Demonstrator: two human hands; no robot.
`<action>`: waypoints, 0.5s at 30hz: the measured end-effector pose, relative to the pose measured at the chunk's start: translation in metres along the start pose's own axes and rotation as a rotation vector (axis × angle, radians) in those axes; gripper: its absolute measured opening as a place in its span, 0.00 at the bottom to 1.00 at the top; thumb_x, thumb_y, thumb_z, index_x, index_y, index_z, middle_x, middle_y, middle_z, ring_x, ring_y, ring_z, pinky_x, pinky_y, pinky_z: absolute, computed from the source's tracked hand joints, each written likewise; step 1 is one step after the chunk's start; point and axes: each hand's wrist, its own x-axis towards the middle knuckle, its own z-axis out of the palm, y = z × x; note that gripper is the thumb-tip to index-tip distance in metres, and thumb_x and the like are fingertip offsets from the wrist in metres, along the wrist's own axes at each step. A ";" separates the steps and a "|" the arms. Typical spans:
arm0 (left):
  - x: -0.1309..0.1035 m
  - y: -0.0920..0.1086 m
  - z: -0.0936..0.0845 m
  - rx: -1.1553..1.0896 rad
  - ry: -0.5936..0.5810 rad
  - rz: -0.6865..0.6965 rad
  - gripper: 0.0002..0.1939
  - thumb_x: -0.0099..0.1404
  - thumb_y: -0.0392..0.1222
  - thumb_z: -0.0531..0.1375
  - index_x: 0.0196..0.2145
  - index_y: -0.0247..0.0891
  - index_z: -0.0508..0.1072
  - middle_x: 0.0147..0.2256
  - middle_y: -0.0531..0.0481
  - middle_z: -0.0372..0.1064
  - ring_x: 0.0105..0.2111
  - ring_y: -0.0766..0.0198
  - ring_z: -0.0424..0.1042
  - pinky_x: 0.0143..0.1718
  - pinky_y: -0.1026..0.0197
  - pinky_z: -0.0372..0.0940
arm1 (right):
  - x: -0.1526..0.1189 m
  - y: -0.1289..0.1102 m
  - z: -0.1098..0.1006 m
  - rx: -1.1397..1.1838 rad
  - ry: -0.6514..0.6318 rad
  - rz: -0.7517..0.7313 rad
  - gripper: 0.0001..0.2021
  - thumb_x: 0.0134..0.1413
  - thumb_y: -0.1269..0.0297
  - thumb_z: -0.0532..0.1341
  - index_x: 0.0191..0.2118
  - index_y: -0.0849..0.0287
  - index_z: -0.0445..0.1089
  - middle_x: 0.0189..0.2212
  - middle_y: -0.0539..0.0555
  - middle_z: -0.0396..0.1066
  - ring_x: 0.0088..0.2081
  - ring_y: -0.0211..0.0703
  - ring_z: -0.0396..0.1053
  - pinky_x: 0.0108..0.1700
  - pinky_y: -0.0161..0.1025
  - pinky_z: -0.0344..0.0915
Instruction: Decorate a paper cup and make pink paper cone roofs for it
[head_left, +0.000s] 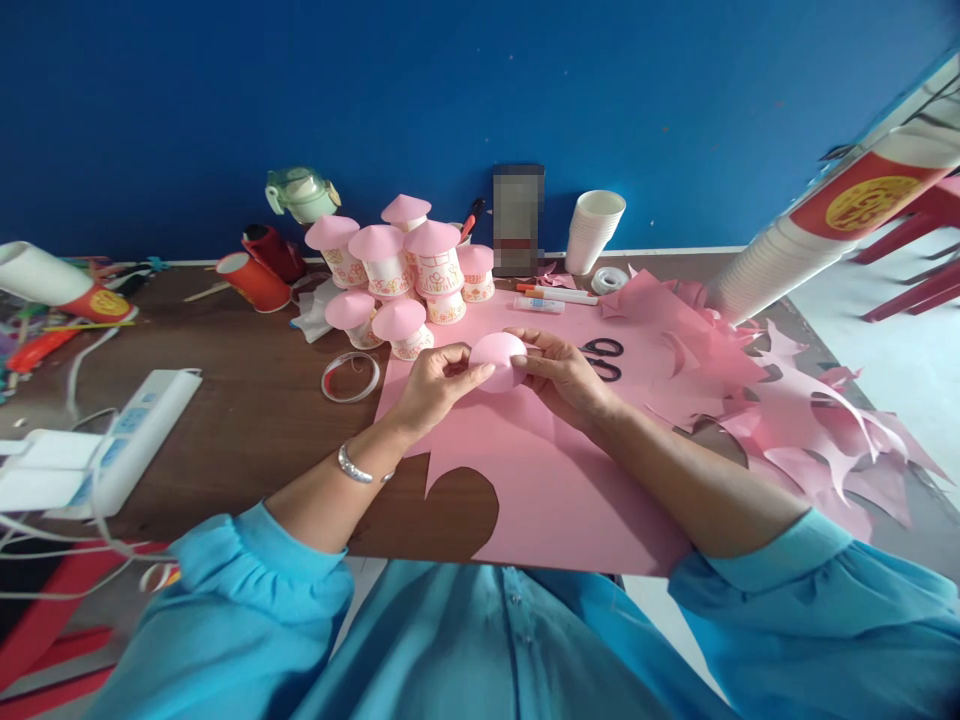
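Observation:
A small round piece of pink paper (496,352) is held above a large pink sheet (577,470). My left hand (437,385) pinches its left side, thumb on the near face. On its right side, my right hand (562,370) grips the edge between thumb and fingers. Black-handled scissors (604,347) lie on the sheet just beyond my right hand, their blades hidden. Behind my left hand stand several paper cups with pink cone tops (377,245) and drawn patterns. A roll of clear tape (350,377) lies on the brown table (300,450) to the left.
Pink paper scraps (817,430) heap at the right, beside a long stack of cups (810,230). White cups (592,230), markers (559,295) and a phone (518,220) are at the back. A power strip (146,440) with cables and a red cup (253,282) are left.

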 end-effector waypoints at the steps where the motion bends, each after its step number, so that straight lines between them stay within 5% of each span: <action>1: 0.001 -0.001 -0.002 0.000 -0.012 0.010 0.15 0.62 0.51 0.68 0.29 0.36 0.76 0.27 0.53 0.67 0.29 0.65 0.62 0.32 0.61 0.57 | 0.000 0.000 0.000 0.001 0.002 -0.004 0.23 0.41 0.61 0.79 0.46 0.57 0.77 0.36 0.53 0.81 0.39 0.43 0.75 0.44 0.38 0.71; 9: 0.006 -0.006 -0.008 -0.099 -0.054 0.054 0.13 0.66 0.51 0.64 0.35 0.37 0.80 0.32 0.50 0.74 0.35 0.61 0.69 0.41 0.59 0.63 | 0.000 -0.002 -0.001 0.007 -0.016 -0.012 0.21 0.43 0.61 0.77 0.45 0.57 0.77 0.37 0.53 0.81 0.39 0.43 0.75 0.44 0.39 0.70; 15: 0.005 -0.002 -0.005 -0.079 0.049 0.031 0.16 0.61 0.52 0.71 0.28 0.37 0.77 0.26 0.54 0.67 0.28 0.67 0.62 0.33 0.62 0.56 | -0.001 -0.004 0.001 -0.009 -0.004 -0.001 0.20 0.43 0.59 0.77 0.44 0.57 0.78 0.37 0.52 0.80 0.38 0.41 0.73 0.43 0.37 0.70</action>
